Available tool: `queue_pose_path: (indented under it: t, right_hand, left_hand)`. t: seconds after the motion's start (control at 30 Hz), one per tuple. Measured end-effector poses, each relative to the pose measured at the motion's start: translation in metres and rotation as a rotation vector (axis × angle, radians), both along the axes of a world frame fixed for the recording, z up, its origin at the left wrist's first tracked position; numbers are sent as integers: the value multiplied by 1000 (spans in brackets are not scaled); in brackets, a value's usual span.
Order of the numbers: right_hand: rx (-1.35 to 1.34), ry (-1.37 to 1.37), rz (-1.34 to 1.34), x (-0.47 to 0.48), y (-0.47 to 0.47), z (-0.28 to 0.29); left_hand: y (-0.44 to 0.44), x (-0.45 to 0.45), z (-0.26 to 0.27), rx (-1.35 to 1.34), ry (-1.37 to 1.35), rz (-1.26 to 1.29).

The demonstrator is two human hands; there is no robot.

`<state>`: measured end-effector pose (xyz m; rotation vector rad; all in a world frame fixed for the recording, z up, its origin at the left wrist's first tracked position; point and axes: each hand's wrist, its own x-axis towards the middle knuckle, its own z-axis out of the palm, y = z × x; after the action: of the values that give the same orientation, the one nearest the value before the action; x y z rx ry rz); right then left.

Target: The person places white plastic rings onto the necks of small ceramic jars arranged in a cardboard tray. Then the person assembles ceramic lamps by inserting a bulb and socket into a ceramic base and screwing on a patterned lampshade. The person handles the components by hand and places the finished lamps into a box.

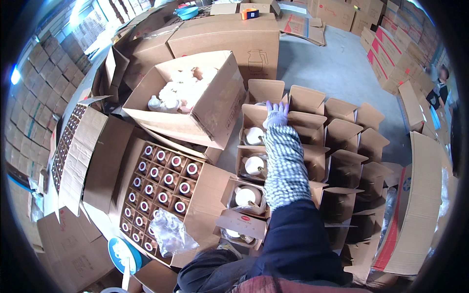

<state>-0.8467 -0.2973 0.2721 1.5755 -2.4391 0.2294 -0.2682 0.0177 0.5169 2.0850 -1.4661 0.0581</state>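
My right hand (277, 114) wears a pale glove with purple fingertips and stretches out over the far cartons in the row. Its fingers are spread against the upper part of an open small carton (253, 113), and no held object shows in them. A checked sleeve cover (285, 164) wraps the forearm. Left of the arm, white lidded pots (253, 165) stand in open cartons, some with clear plastic around them. The nearest carton has a printed flap (241, 221) folded partly over its pot. My left hand is out of view.
Several open small cartons (340, 168) stand right of the arm. At left are a divided box of white-rimmed bottles (163, 197), a plastic bag (170, 232) and a blue basin (137, 252). Beyond are a large carton of white parts (216, 110) and a tape roll (250, 14). A person (439, 88) is at far right.
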Motion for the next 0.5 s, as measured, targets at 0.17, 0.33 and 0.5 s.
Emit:
queue_pose_path:
  t: [0.17,0.33,0.5]
  right_hand:
    - [201,-36,63,14,26,-48]
    - [295,-119,86,-1,23,-38]
    - [-591,67,298,37,28,19]
  left_hand:
    - [-1,-10,3,19,-14,19]
    - [4,-19,7,7,-20,11]
    - [16,-31,26,-22,-51,-6]
